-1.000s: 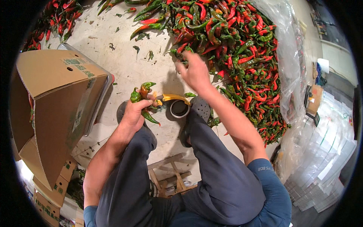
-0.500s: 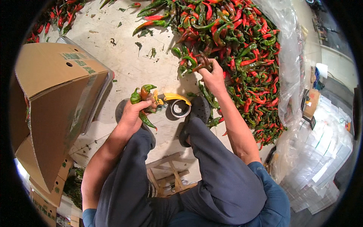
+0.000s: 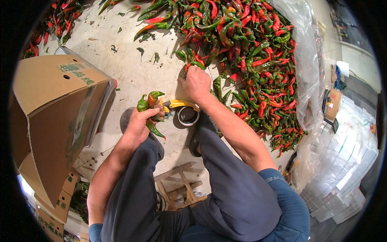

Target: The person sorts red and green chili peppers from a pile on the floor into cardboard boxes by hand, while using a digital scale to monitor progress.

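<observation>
My left hand (image 3: 140, 122) is closed round a few chili peppers (image 3: 154, 128), mostly green with some orange-red, held above my left shoe. My right hand (image 3: 197, 85) reaches to the near left edge of a large heap of red and green chili peppers (image 3: 258, 52). Its fingers are curled down at a green-and-red pepper (image 3: 196, 64); the fingertips are largely hidden behind the back of the hand. Between my feet lies a yellow-handled tool (image 3: 177, 103) beside a round ring (image 3: 188, 124) that looks like a tape roll.
An open cardboard box (image 3: 60, 76) stands at the left on a grey metal-edged base. Clear plastic sheeting (image 3: 304, 72) borders the heap, with stacked white packages (image 3: 342, 161) beyond. More peppers (image 3: 60, 20) lie far left. A wooden stool (image 3: 181, 181) shows between my legs.
My right hand has moved left, from a dark pepper to the peppers at the heap's edge. My left hand keeps its peppers in nearly the same place. The view has shifted slightly.
</observation>
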{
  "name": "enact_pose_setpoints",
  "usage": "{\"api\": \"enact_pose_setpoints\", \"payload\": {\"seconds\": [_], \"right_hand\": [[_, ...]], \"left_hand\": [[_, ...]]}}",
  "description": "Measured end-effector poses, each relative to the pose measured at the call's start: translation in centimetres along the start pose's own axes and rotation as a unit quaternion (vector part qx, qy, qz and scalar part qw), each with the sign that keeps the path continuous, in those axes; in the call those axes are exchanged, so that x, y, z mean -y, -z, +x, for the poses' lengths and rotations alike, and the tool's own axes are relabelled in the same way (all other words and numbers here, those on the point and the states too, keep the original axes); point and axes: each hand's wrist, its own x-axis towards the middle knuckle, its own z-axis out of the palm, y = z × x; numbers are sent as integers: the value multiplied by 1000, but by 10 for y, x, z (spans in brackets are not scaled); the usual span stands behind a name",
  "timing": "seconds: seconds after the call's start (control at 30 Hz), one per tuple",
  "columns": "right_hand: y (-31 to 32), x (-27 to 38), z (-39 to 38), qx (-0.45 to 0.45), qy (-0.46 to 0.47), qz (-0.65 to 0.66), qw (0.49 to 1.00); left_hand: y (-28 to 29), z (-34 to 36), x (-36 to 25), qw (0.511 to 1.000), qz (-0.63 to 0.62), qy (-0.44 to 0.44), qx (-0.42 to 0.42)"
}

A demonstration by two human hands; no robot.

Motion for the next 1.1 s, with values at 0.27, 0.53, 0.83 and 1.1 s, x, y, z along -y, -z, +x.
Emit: {"api": "enact_pose_setpoints", "payload": {"seconds": [0.27, 0.53, 0.83, 1.1], "right_hand": [[54, -14, -31, 183, -156, 447, 862], [74, -8, -36, 312, -158, 805, 479], [76, 28, -42, 357, -9, 667, 654], [64, 23, -53, 313, -141, 790, 508]], "left_hand": [[6, 0, 0, 1000, 1, 0, 0], [7, 3, -21, 995, -73, -59, 24], [-11, 9, -32, 986, -75, -137, 60], [-10, 2, -33, 992, 12, -121, 25]]}}
